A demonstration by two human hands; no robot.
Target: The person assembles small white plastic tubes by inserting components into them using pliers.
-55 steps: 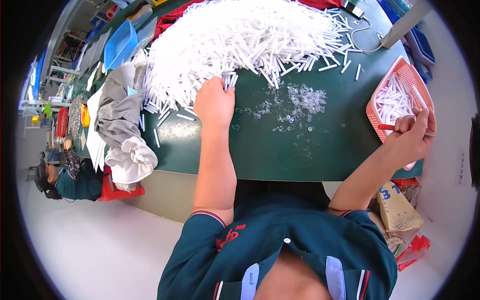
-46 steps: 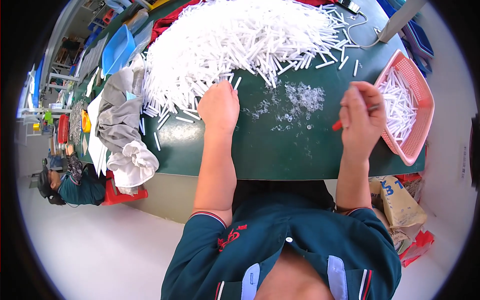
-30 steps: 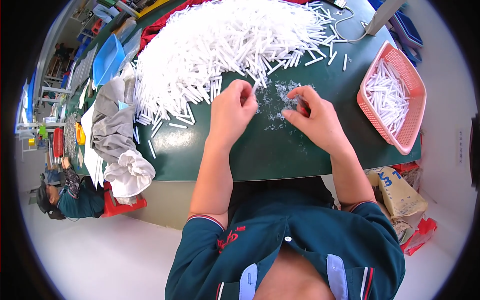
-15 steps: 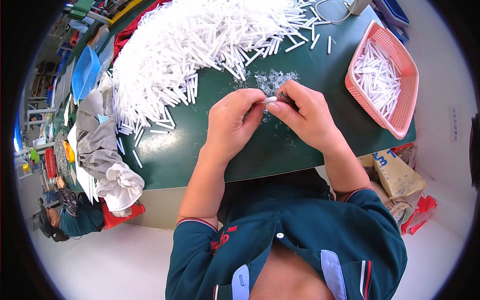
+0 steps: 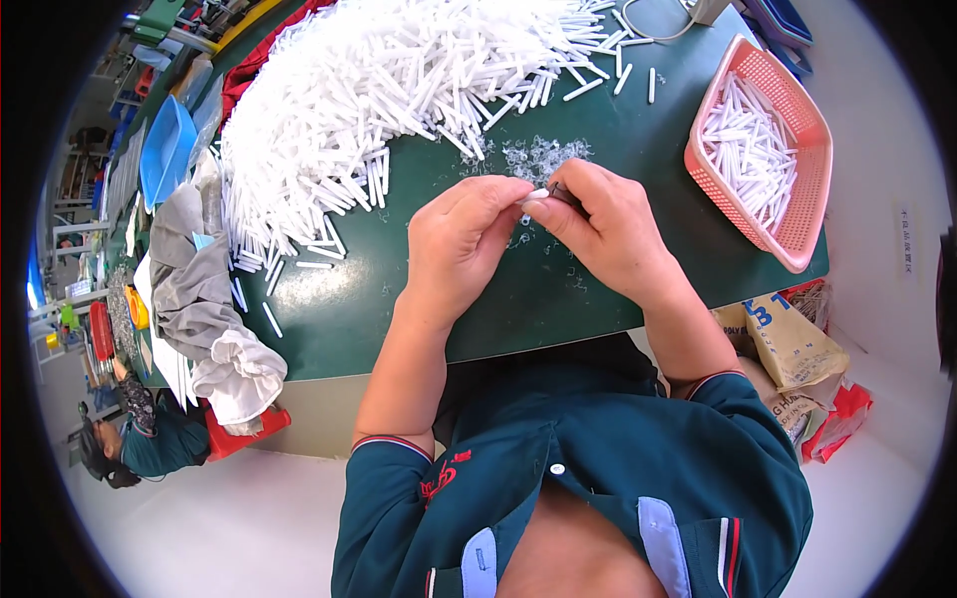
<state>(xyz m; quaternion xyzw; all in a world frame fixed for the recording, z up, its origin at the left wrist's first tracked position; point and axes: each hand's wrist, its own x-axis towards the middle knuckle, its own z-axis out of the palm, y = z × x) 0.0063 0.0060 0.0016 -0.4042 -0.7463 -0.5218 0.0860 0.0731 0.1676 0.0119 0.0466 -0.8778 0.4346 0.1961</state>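
Between my left hand (image 5: 454,239) and my right hand (image 5: 618,224) is a short white plastic stick (image 5: 535,195), mostly hidden by my fingers. My left thumb and fingers pinch it from the left. In the curled fingers of my right hand sits a small dark tool (image 5: 566,194), its kind not clear, and the right thumb rests at the end of the stick. Thin, clear plastic shavings (image 5: 538,157) lie on the green table just beyond my hands. A large heap of similar white sticks (image 5: 379,110) spreads at the far left.
A pink basket (image 5: 823,189) with white sticks stands on the right of the green table (image 5: 369,339). Grey and white cloth (image 5: 189,259) lies at the left edge, near a blue tray (image 5: 167,149). Paper sacks (image 5: 793,344) are below right. Another person (image 5: 150,439) sits far left.
Both hands stay together in nearly the same place. The white stick and the dark tool have shifted slightly between my fingertips. The whole view has moved a little.
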